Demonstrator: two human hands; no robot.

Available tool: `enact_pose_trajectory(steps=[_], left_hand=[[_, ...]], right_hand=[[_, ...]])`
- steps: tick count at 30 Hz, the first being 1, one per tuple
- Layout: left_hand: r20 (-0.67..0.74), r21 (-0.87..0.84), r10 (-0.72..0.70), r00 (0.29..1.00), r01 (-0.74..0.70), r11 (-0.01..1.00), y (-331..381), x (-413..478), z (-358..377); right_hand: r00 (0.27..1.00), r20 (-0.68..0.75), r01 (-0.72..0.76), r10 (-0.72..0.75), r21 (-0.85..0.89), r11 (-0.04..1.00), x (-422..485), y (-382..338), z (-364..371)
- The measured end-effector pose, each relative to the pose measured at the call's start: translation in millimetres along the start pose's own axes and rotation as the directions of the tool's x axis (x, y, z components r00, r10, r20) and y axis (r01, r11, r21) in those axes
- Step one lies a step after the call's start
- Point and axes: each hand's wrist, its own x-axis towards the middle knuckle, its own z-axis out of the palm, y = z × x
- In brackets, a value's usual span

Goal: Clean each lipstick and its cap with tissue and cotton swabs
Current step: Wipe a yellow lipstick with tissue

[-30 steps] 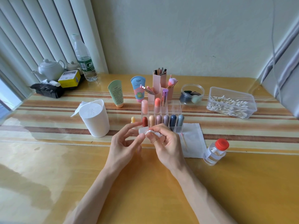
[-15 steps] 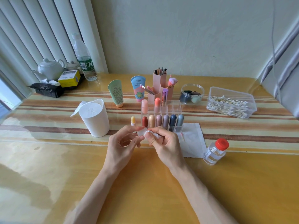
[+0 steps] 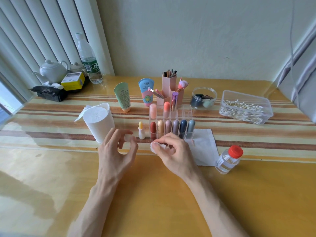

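Note:
My left hand (image 3: 117, 151) pinches a small pale lipstick cap (image 3: 127, 137) between thumb and fingertips. Just right of it an uncapped lipstick (image 3: 141, 132) with a yellow tip and white base stands upright on the table. My right hand (image 3: 172, 152) grips a crumpled white tissue (image 3: 154, 146) and what looks like a cotton swab. Behind the hands a clear acrylic rack (image 3: 187, 115) holds several capped lipsticks (image 3: 168, 126) in red, gold, mauve and blue tones.
A white tissue roll (image 3: 99, 122) stands left. A flat tissue sheet (image 3: 204, 144) lies right of the rack, with a red-capped clear bottle (image 3: 228, 159) beside it. A clear box of cotton swabs (image 3: 245, 106), a jar (image 3: 203, 98), pink brush holders (image 3: 168, 86) and two tubes (image 3: 122, 96) stand behind.
The hands have drawn apart: my left hand moved left with the cap, my right hand keeps the tissue. The yellow-tipped lipstick now shows fully between them.

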Motion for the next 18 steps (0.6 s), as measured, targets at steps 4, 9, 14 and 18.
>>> enact_pose_trajectory(steps=[4, 9, 14, 18], left_hand=[[0.094, 0.266, -0.085, 0.992, 0.057, 0.962, -17, -4, 7], [0.198, 0.301, -0.165, 0.966, 0.100, 0.948, -26, -7, 16], [0.213, 0.247, -0.143, 0.966, 0.088, 0.965, -23, -1, 20], [0.228, 0.254, -0.220, 0.949, 0.160, 0.954, -23, 10, 33]], right_hand=[[0.995, 0.074, 0.073, -0.060, -0.191, 0.979, -3, 9, 5], [0.993, -0.054, 0.083, -0.107, -0.330, 0.940, -1, 9, -3], [0.889, -0.455, -0.308, 0.041, -0.531, 0.789, 3, 5, -29], [0.835, -0.537, -0.482, 0.124, -0.603, 0.636, 5, 3, -41]])
